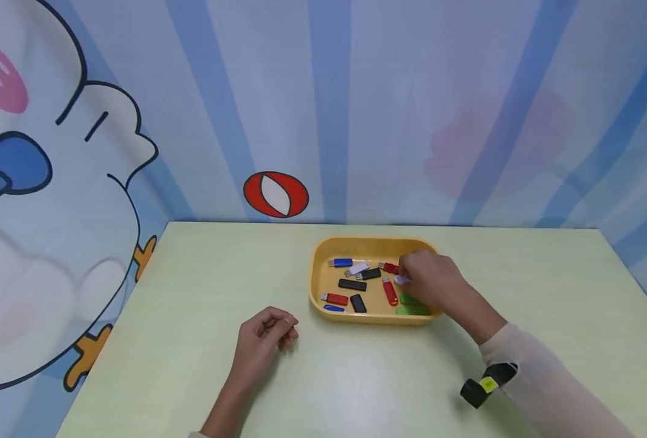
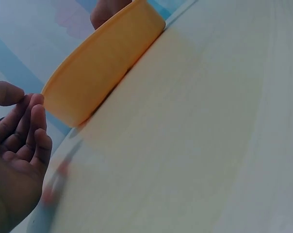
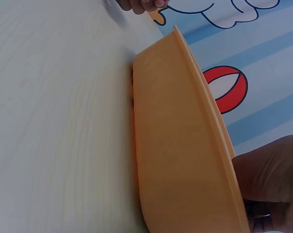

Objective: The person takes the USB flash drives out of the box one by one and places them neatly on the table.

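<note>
A yellow plastic tray [image 1: 378, 317] holds several USB sticks, among them a blue stick [image 1: 341, 263], a white stick [image 1: 358, 268], a red stick [image 1: 390, 292], a black stick [image 1: 352, 285] and two green ones [image 1: 413, 310]. My right hand [image 1: 430, 277] reaches over the tray's right side, fingers bent down inside it. A pale lavender stick [image 1: 402, 280] shows at its fingertips; whether they pinch it is hidden, also behind the wall in the right wrist view. Left of the tray, my left hand [image 1: 263, 337] rests loosely curled over the table, thumb near the index finger, holding nothing.
The tray stands on a pale wooden table [image 1: 192, 274] near its back edge. Behind rises a blue-striped wall [image 1: 329, 109] with cartoon prints. A black wrist device [image 1: 482, 386] with a yellow label sits on the right forearm.
</note>
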`<action>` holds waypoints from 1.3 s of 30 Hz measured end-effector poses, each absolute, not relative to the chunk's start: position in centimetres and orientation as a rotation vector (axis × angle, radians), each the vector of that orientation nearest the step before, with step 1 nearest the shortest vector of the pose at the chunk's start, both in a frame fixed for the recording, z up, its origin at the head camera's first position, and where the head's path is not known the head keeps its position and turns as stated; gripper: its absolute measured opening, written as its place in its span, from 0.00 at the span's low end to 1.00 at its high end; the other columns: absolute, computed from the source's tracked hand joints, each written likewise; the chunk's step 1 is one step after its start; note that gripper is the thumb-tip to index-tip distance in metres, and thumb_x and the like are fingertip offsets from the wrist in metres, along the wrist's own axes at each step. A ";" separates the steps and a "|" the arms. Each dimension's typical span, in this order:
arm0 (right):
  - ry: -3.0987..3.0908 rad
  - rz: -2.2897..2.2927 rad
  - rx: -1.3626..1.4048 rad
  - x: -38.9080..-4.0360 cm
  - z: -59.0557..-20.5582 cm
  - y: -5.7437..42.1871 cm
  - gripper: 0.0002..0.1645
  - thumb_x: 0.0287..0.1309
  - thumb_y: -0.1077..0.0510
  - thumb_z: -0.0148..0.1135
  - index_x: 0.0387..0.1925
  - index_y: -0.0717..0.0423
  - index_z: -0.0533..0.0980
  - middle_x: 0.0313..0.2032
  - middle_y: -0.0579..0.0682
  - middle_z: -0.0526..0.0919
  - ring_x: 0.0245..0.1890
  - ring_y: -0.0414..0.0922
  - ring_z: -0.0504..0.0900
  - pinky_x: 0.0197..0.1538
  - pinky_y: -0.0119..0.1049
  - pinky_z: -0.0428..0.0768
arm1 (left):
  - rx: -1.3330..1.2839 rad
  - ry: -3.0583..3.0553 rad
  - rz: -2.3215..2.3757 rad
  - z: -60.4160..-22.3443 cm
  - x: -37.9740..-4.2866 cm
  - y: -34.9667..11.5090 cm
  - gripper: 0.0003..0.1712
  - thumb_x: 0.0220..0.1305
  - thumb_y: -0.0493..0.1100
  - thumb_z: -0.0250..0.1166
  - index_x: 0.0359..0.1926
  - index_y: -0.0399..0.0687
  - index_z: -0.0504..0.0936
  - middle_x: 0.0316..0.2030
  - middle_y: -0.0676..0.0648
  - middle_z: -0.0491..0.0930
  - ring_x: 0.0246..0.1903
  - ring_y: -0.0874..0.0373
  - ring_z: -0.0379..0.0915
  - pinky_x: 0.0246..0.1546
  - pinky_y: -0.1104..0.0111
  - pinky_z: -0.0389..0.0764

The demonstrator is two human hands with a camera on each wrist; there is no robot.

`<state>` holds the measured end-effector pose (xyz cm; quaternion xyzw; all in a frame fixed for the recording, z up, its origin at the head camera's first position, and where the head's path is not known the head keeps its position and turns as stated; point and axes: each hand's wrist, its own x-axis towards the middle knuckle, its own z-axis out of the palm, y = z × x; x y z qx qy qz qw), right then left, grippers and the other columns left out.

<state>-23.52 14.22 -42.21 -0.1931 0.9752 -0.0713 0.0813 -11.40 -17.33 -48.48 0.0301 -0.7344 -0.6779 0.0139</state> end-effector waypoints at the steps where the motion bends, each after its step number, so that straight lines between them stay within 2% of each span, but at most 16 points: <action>1: 2.919 -0.213 -0.579 -23.4 -42.2 14.2 0.13 0.63 0.52 0.77 0.42 0.57 0.86 0.33 0.49 0.88 0.32 0.45 0.79 0.40 0.42 0.86 | 0.087 -2.285 -2.111 -48.5 -11.3 -17.3 0.06 0.74 0.32 0.62 0.39 0.33 0.84 0.27 0.43 0.85 0.24 0.58 0.77 0.29 0.71 0.80; 12: 2.984 -0.330 -0.566 -21.5 -41.1 13.7 0.15 0.60 0.55 0.77 0.45 0.58 0.85 0.35 0.49 0.87 0.32 0.44 0.79 0.35 0.38 0.84 | 0.084 -2.282 -2.108 -48.8 -11.3 -17.4 0.07 0.74 0.33 0.62 0.39 0.33 0.84 0.27 0.41 0.85 0.25 0.58 0.77 0.29 0.71 0.80; 21: 2.988 -0.717 -0.508 -18.7 -39.1 13.5 0.17 0.59 0.61 0.77 0.48 0.59 0.82 0.39 0.51 0.86 0.37 0.46 0.83 0.39 0.39 0.87 | 0.070 -2.272 -2.119 -48.6 -11.3 -17.3 0.07 0.74 0.33 0.62 0.40 0.33 0.84 0.27 0.43 0.85 0.24 0.58 0.77 0.28 0.71 0.81; 31: 2.976 -0.953 -0.702 -15.7 -38.2 12.7 0.19 0.63 0.63 0.73 0.55 0.57 0.82 0.39 0.52 0.82 0.33 0.40 0.85 0.37 0.33 0.86 | 0.063 -2.266 -2.123 -48.7 -11.2 -17.4 0.07 0.74 0.33 0.62 0.40 0.32 0.84 0.27 0.43 0.85 0.24 0.59 0.77 0.28 0.71 0.81; 35: 2.968 -0.936 -0.657 -14.8 -38.2 12.3 0.20 0.63 0.61 0.73 0.57 0.53 0.84 0.39 0.49 0.82 0.33 0.38 0.84 0.36 0.30 0.85 | 0.049 -2.266 -2.127 -48.7 -11.3 -17.4 0.07 0.74 0.33 0.62 0.40 0.32 0.84 0.27 0.43 0.85 0.24 0.59 0.77 0.29 0.71 0.81; 39: 2.941 -0.952 -0.650 -13.9 -38.4 11.8 0.18 0.64 0.60 0.73 0.55 0.49 0.85 0.40 0.47 0.81 0.34 0.36 0.83 0.38 0.31 0.86 | 0.033 -2.273 -2.125 -48.7 -11.4 -17.4 0.07 0.74 0.33 0.61 0.40 0.33 0.84 0.28 0.42 0.84 0.24 0.58 0.77 0.29 0.71 0.81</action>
